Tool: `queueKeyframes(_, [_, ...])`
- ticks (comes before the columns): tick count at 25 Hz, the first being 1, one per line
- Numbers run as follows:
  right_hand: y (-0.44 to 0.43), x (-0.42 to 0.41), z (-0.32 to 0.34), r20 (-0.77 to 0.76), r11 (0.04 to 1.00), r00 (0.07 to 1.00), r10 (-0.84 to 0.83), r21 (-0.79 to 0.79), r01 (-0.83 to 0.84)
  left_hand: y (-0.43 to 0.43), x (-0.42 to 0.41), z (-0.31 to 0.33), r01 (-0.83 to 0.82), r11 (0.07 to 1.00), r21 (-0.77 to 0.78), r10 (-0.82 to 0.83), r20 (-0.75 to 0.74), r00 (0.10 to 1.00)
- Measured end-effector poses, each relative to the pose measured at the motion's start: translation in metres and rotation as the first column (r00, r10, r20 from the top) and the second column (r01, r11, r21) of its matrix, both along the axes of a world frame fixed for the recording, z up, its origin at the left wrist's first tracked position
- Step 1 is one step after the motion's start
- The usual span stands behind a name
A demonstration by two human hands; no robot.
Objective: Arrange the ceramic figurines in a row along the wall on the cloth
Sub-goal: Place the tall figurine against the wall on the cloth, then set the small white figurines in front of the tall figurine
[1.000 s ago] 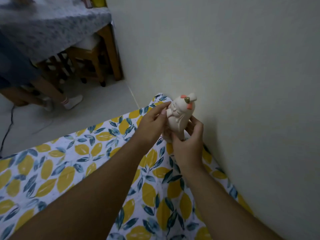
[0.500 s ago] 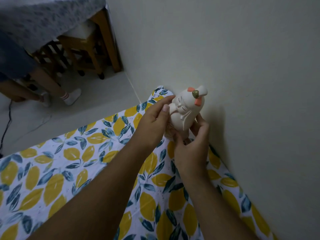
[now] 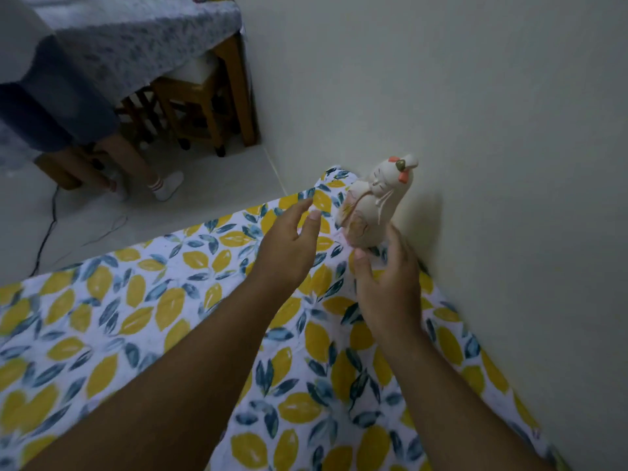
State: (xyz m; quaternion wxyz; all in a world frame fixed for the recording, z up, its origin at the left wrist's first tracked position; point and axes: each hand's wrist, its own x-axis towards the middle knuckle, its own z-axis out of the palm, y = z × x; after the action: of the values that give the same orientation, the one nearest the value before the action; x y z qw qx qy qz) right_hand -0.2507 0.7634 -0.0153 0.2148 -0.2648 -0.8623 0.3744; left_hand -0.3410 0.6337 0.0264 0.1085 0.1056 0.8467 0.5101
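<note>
A cream ceramic figurine (image 3: pixel 371 207) with orange hair ornaments stands upright on the lemon-print cloth (image 3: pixel 136 300), close to the pale wall (image 3: pixel 475 130) near the cloth's far corner. My left hand (image 3: pixel 289 246) hovers open just left of it, fingers spread and not touching. Just below and right of the figurine's base is my right hand (image 3: pixel 387 287), its fingers loosely apart. The thumb lies in front of the base, and I cannot tell whether the fingers still touch it. No other figurine is in view.
Beyond the cloth is bare floor with a dark cable (image 3: pixel 47 232). A covered table (image 3: pixel 136 39) and a wooden stool (image 3: pixel 193 107) stand at the back by the wall. Another person's legs (image 3: pixel 136 164) are beside them.
The figurine, gripped by both hands in the earlier frames, now stands on the cloth by the wall. My left hand has let go and drawn left; my right hand has loosened.
</note>
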Motion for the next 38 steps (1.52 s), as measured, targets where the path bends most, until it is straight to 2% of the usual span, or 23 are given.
queueKeyframes(2, [-0.034, 0.014, 0.007, 0.131, 0.984, 0.981, 0.144, 0.086, -0.156, -0.046, 0.032, 0.009, 0.008, 0.994, -0.108, -0.012, -0.032, 0.999])
queueKeyframes(5, [-0.106, 0.033, 0.023, 0.29, 0.914, 0.896, 0.335, 0.133, -0.384, -0.131, 0.082, 0.019, -0.016, 0.962, -0.271, -0.003, -0.07, 0.998])
queueKeyframes(11, [-0.259, 0.082, 0.045, 0.402, 0.716, 0.698, 0.592, 0.136, -0.685, -0.306, 0.183, 0.024, -0.184, 0.852, -0.489, 0.144, -0.118, 0.982])
queueKeyframes(16, [-0.356, 0.124, 0.037, 0.476, 0.543, 0.548, 0.688, 0.164, -0.823, -0.408, 0.234, 0.015, -0.256, 0.742, -0.619, 0.227, -0.128, 0.965])
queueKeyframes(20, [-0.412, 0.146, 0.011, 0.586, 0.433, 0.441, 0.68, 0.164, -0.886, -0.459, 0.255, -0.008, -0.25, 0.633, -0.732, 0.274, -0.09, 0.957])
queueKeyframes(21, [-0.421, 0.151, 0.002, 0.614, 0.422, 0.414, 0.672, 0.141, -0.896, -0.468, 0.259, -0.016, -0.242, 0.634, -0.734, 0.299, -0.056, 0.953])
queueKeyframes(23, [-0.432, 0.159, -0.019, 0.661, 0.445, 0.357, 0.66, 0.038, -0.895, -0.477, 0.268, -0.032, -0.226, 0.7, -0.677, 0.349, 0.048, 0.936])
queueKeyframes(25, [-0.437, 0.165, -0.033, 0.643, 0.517, 0.356, 0.678, -0.072, -0.853, -0.48, 0.275, -0.042, -0.255, 0.787, -0.562, 0.389, 0.129, 0.912])
queueKeyframes(26, [-0.438, 0.167, -0.038, 0.625, 0.544, 0.375, 0.685, -0.095, -0.834, -0.48, 0.275, -0.045, -0.267, 0.802, -0.535, 0.392, 0.133, 0.91])
queueKeyframes(31, [-0.444, 0.167, -0.043, 0.594, 0.588, 0.456, 0.663, -0.035, -0.808, -0.482, 0.272, -0.048, -0.287, 0.772, -0.567, 0.402, 0.086, 0.912])
queueKeyframes(33, [-0.441, 0.171, -0.038, 0.555, 0.579, 0.458, 0.695, -0.054, -0.814, -0.487, 0.279, -0.048, -0.331, 0.801, -0.499, 0.428, 0.09, 0.899])
queueKeyframes(35, [-0.437, 0.178, -0.028, 0.446, 0.565, 0.477, 0.757, -0.08, -0.821, -0.492, 0.288, -0.044, -0.378, 0.846, -0.376, 0.435, 0.075, 0.898])
queueKeyframes(38, [-0.421, 0.181, -0.004, 0.272, 0.603, 0.573, 0.773, -0.039, -0.796, -0.486, 0.285, -0.03, -0.416, 0.868, -0.271, 0.436, 0.013, 0.9])
